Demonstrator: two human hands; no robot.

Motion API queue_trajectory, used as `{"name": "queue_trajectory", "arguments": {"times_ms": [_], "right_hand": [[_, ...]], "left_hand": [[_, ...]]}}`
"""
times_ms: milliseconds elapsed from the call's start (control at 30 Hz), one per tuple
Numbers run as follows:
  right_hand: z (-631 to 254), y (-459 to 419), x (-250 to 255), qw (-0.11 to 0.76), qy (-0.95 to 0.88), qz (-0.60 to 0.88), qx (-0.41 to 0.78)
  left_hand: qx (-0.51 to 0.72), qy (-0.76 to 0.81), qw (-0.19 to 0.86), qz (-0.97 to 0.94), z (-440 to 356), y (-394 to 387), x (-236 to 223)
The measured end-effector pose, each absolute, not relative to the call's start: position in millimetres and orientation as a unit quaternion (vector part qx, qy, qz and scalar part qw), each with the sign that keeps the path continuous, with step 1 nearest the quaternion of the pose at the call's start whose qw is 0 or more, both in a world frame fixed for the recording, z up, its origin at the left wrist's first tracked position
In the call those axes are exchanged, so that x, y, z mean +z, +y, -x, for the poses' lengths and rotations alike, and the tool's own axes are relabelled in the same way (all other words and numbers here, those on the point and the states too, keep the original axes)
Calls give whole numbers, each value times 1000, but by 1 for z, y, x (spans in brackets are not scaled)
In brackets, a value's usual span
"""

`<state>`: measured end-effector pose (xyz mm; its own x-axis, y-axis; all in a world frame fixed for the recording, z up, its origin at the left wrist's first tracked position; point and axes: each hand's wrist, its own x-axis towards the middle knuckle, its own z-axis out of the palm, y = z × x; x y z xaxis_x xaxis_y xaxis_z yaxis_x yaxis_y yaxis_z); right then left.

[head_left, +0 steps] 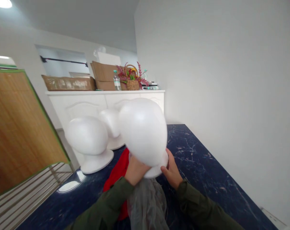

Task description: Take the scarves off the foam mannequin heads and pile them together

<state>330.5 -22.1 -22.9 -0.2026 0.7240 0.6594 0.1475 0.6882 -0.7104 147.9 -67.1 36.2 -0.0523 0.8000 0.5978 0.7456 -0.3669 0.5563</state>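
Note:
A white foam mannequin head (143,131) is held up over a dark blue marbled table (202,169). My left hand (135,171) grips its neck and base from the left. My right hand (171,171) holds the base rim from the right, fingers curled round it. A grey sheer cloth (147,204) hangs below the hands, between my green sleeves. A red cloth (117,175) lies on the table behind my left hand. Two more white foam heads (88,137) (111,124) stand on the table further back on the left.
A white wall runs along the table's right side. A bamboo panel (17,127) with green edging leans over a slatted rack (27,195) on the left. A white cabinet (106,102) at the back carries cardboard boxes, a water bottle and a flower basket (132,80).

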Motion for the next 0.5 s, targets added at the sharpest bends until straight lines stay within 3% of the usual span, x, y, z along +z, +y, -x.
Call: {"name": "queue_trajectory", "arguments": {"times_ms": [233, 500], "right_hand": [[-386, 34, -22, 470, -742, 441, 183], [-393, 30, -25, 353, -776, 509, 120]], "left_hand": [[465, 441, 157, -752, -204, 20, 15], [359, 468, 204, -781, -194, 22, 0]]}}
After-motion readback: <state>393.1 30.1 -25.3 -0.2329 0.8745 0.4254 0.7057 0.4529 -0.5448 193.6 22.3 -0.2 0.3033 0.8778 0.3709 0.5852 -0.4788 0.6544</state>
